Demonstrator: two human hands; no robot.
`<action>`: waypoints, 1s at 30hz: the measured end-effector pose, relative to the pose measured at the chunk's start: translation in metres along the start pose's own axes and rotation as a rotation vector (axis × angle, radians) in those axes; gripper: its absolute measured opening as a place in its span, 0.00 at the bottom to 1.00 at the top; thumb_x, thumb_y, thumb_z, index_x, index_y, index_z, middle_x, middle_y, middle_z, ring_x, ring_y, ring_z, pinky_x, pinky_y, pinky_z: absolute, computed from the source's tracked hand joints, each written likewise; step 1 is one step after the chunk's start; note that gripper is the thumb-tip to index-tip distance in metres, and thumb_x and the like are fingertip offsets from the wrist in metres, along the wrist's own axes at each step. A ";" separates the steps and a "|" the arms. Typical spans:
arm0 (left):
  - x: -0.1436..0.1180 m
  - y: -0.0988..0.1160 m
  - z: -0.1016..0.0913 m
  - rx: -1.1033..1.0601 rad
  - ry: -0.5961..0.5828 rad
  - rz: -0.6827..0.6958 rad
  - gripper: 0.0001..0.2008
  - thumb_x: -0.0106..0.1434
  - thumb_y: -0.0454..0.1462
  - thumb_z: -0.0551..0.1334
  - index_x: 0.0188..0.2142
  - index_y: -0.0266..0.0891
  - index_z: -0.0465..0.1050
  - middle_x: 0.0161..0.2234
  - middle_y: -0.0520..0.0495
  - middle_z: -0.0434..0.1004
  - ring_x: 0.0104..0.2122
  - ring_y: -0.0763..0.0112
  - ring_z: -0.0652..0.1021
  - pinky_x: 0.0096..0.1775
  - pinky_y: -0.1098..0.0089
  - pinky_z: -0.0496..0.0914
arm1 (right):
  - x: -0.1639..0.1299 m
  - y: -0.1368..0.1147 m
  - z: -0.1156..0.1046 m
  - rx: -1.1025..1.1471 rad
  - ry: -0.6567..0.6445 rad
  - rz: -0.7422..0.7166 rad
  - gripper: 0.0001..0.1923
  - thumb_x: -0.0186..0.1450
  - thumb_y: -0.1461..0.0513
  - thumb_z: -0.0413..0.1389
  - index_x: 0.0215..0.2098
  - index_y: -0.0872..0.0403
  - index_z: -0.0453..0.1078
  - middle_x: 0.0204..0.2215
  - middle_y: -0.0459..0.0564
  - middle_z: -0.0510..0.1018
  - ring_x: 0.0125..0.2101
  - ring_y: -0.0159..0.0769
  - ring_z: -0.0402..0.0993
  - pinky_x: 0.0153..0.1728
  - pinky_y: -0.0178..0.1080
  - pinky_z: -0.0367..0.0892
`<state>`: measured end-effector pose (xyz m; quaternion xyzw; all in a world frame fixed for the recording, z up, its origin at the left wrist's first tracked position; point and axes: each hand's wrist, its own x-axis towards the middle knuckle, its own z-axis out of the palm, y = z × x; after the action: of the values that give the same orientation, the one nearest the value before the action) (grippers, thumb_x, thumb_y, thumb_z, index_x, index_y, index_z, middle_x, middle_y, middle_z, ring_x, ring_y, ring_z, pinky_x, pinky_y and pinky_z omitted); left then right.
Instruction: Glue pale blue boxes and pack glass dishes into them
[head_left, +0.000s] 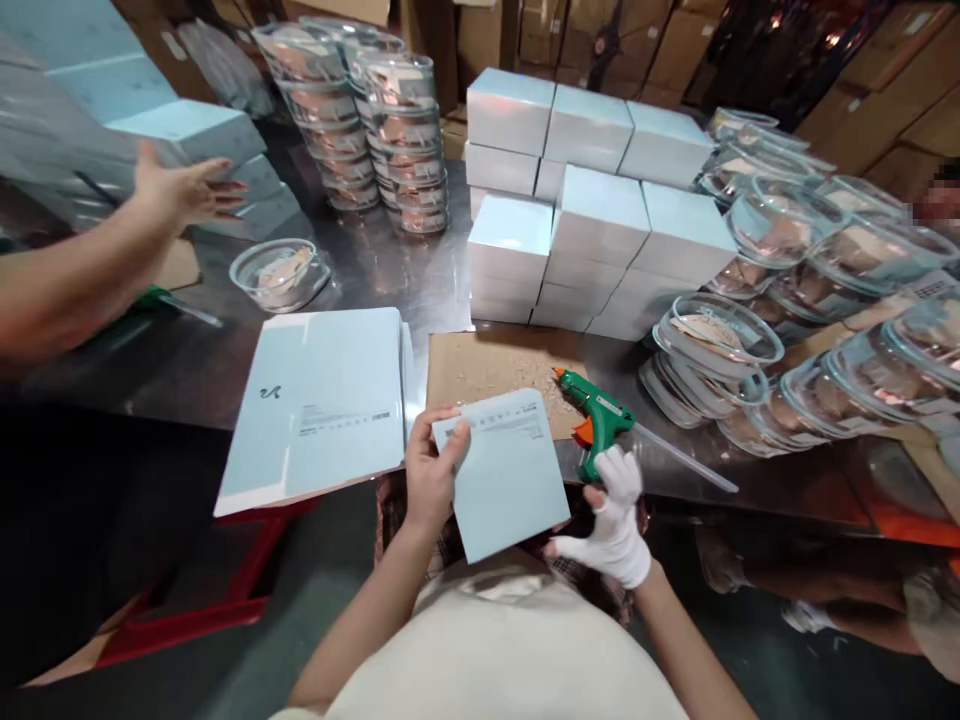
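My bare left hand [431,478] pinches the upper left corner of a pale blue flat box blank [506,475], thumb on top. My gloved right hand [611,520] props the blank's lower right edge while its fingers wrap the green glue gun [596,415], nozzle aimed at eleven o'clock over a cardboard sheet [487,365]. A stack of flat blanks [322,405] lies at nine o'clock. Finished boxes [600,220] stand at twelve. Another person's hand [184,190] reaches in at ten.
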<state>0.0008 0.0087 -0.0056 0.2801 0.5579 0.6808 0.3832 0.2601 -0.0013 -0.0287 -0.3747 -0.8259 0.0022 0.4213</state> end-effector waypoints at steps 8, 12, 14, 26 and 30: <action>0.020 0.015 -0.005 -0.286 0.050 0.080 0.45 0.60 0.70 0.59 0.70 0.60 0.52 0.71 0.38 0.60 0.69 0.51 0.69 0.57 0.56 0.75 | 0.116 0.010 0.007 -0.344 0.175 -0.605 0.14 0.69 0.53 0.65 0.51 0.41 0.72 0.45 0.40 0.82 0.52 0.36 0.75 0.73 0.53 0.50; 0.014 0.027 -0.024 -0.081 -0.099 0.269 0.45 0.63 0.66 0.62 0.73 0.57 0.53 0.72 0.36 0.61 0.72 0.49 0.65 0.62 0.50 0.72 | 0.238 0.033 0.023 -0.482 0.157 -0.532 0.27 0.70 0.47 0.60 0.63 0.48 0.66 0.56 0.52 0.78 0.57 0.45 0.73 0.67 0.57 0.58; 0.007 0.039 -0.037 0.098 -0.223 0.245 0.39 0.63 0.60 0.67 0.68 0.51 0.64 0.66 0.36 0.71 0.65 0.50 0.74 0.60 0.52 0.74 | 0.296 0.044 0.041 -0.541 -0.011 -0.365 0.32 0.70 0.47 0.60 0.66 0.54 0.65 0.61 0.59 0.74 0.60 0.53 0.69 0.66 0.60 0.57; 0.106 0.084 -0.164 1.084 0.376 0.049 0.40 0.64 0.57 0.66 0.62 0.27 0.69 0.60 0.23 0.76 0.61 0.33 0.76 0.59 0.35 0.69 | 0.280 0.048 0.077 -0.458 -0.113 -0.022 0.32 0.72 0.58 0.54 0.70 0.66 0.60 0.71 0.71 0.63 0.68 0.59 0.60 0.68 0.63 0.53; 0.126 0.086 -0.179 1.210 0.219 -0.209 0.33 0.63 0.53 0.67 0.54 0.25 0.73 0.51 0.23 0.81 0.53 0.31 0.80 0.50 0.38 0.74 | 0.142 0.027 0.053 -0.265 -0.189 -0.105 0.20 0.73 0.56 0.55 0.59 0.57 0.75 0.59 0.62 0.79 0.56 0.50 0.77 0.55 0.51 0.72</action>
<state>-0.2318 0.0091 0.0328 0.3200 0.9053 0.2275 0.1619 0.1874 0.1228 0.0273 -0.3814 -0.8733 -0.0935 0.2882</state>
